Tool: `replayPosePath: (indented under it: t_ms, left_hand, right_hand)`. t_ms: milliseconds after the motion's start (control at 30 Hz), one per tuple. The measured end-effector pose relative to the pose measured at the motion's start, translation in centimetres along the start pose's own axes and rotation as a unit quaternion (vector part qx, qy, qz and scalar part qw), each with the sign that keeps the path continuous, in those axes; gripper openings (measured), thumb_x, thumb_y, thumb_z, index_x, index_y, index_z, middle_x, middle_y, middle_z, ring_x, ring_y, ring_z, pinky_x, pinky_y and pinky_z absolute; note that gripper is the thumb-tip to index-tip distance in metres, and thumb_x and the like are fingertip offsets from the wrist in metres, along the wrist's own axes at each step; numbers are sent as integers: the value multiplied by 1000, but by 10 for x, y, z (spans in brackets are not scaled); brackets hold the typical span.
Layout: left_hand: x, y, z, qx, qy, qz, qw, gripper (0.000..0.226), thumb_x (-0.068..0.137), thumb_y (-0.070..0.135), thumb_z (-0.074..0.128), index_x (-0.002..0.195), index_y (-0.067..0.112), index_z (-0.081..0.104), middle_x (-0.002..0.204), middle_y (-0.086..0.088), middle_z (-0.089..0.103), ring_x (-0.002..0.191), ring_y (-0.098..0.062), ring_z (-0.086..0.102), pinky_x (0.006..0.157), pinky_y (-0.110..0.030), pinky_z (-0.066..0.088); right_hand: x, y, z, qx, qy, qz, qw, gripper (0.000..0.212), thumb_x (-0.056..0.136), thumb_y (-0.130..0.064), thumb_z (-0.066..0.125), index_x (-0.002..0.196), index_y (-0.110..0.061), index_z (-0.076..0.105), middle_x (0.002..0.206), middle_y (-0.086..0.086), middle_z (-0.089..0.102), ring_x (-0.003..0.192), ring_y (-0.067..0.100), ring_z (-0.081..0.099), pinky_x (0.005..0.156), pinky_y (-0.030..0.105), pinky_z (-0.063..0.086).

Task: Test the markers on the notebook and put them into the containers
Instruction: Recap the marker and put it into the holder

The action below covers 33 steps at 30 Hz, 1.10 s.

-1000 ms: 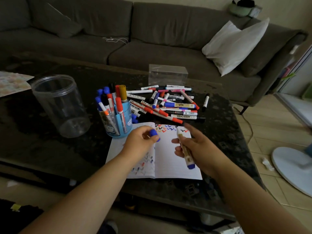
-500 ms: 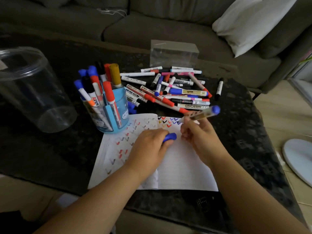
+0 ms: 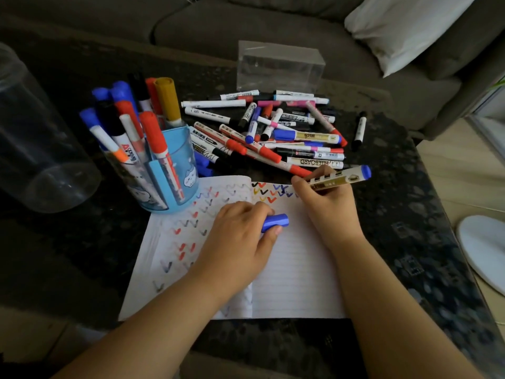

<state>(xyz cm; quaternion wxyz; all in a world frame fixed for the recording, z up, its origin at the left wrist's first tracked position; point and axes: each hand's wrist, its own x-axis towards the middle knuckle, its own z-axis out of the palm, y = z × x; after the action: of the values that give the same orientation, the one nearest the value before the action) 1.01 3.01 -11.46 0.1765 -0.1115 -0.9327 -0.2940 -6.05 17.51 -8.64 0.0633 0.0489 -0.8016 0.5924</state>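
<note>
On the open notebook [image 3: 295, 272], the left hand [image 3: 240, 242] pinches a blue cap [image 3: 274, 222]; the right hand [image 3: 326, 203] grips a blue marker [image 3: 337, 178], tip seemingly at the page's far edge. Loose markers [image 3: 273, 132] crowd beyond the notebook, the blue cup [image 3: 175, 184] far-left of it.

Dark table [image 3: 426, 214] bears notebook [image 3: 295, 269], markers [image 3: 273, 132], containers [image 3: 169, 170].

Glossy clear plastic jar [image 3: 41, 149], lined paper notebook [image 3: 295, 269], polished speckled stone table [image 3: 404, 214], cloth sofa [image 3: 246, 20]
</note>
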Motion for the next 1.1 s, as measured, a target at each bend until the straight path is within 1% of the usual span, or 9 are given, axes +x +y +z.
replayPosePath:
  t_ms: [100, 233, 433, 600, 700, 833, 933, 1033, 1100]
  left_hand:
    - [0, -1, 1, -7, -4, -7, 1000, 27, 88, 38, 40, 92, 17, 55, 84, 0, 62, 80, -19, 53, 74, -28, 38]
    - [0, -2, 3, -5, 5, -5, 1000, 25, 88, 37, 41, 91, 17, 55, 83, 0, 63, 79, -20, 54, 74, -30, 40]
    - [0, -3, 4, -1, 3, -12, 1000, 29, 89, 40, 37, 92, 17, 54, 82, -1, 61, 79, -19, 52, 72, -27, 37]
    - [-1, -3, 4, 3, 0, -11, 1000, 30, 90, 41, 35, 93, 17, 54, 83, 0, 60, 78, -18, 51, 72, -28, 38]
    - [-1, -2, 3, 1, -1, -11, 1000, 31, 90, 41, 35, 94, 18, 54, 84, 0, 60, 79, -17, 50, 72, -27, 37]
    - [-2, -2, 3, 7, 6, -13, 1000, 30, 90, 42, 34, 95, 18, 53, 84, 0, 60, 79, -15, 48, 71, -25, 35]
    - [-1, 0, 2, 5, 16, -12, 1000, 28, 91, 40, 37, 94, 18, 53, 82, 0, 59, 76, -12, 45, 69, -25, 34]
    - [0, 6, -5, -13, -11, -28, 999, 23, 95, 38, 41, 101, 18, 52, 91, 0, 57, 84, -14, 45, 75, -26, 37]
    - [0, 7, -9, -46, -30, -51, 997, 22, 96, 35, 43, 108, 18, 51, 98, 1, 55, 92, -14, 45, 80, -25, 37]
  right_hand:
    - [1, 3, 2, -71, -18, -15, 997, 22, 85, -20, 68, 71, -11, 54, 66, -2, 60, 62, -1, 58, 55, 11, 45]
    - [4, 5, 4, -108, -22, -26, 994, 23, 86, -21, 67, 70, -10, 54, 64, -3, 58, 59, -2, 55, 54, 11, 42]
    - [2, 2, 6, -111, -30, -31, 993, 23, 86, -18, 67, 69, -14, 52, 63, -9, 56, 58, -8, 55, 52, 6, 40]
    - [3, 3, 6, -97, -39, -9, 995, 20, 86, -12, 65, 70, -7, 54, 67, -5, 61, 63, -6, 60, 53, 7, 44]
    - [3, 5, 7, -89, -20, -2, 996, 21, 86, -13, 65, 71, -5, 54, 69, -1, 63, 66, -1, 63, 54, 11, 47]
    - [3, 5, 6, -98, 10, -3, 995, 23, 85, -14, 65, 70, -3, 51, 62, -1, 59, 58, -1, 59, 52, 10, 44]
    - [2, 2, 2, -62, 15, 34, 997, 20, 87, -21, 65, 75, -8, 57, 71, 1, 66, 69, 6, 65, 62, 22, 51]
    - [-1, -12, -1, 11, 7, 103, 995, 13, 89, -30, 63, 79, -21, 62, 69, -12, 68, 65, -2, 65, 61, 16, 45]
    - [-6, -19, -5, 22, -13, 139, 990, 12, 89, -33, 62, 84, -22, 63, 62, -13, 63, 55, 1, 59, 57, 13, 43]
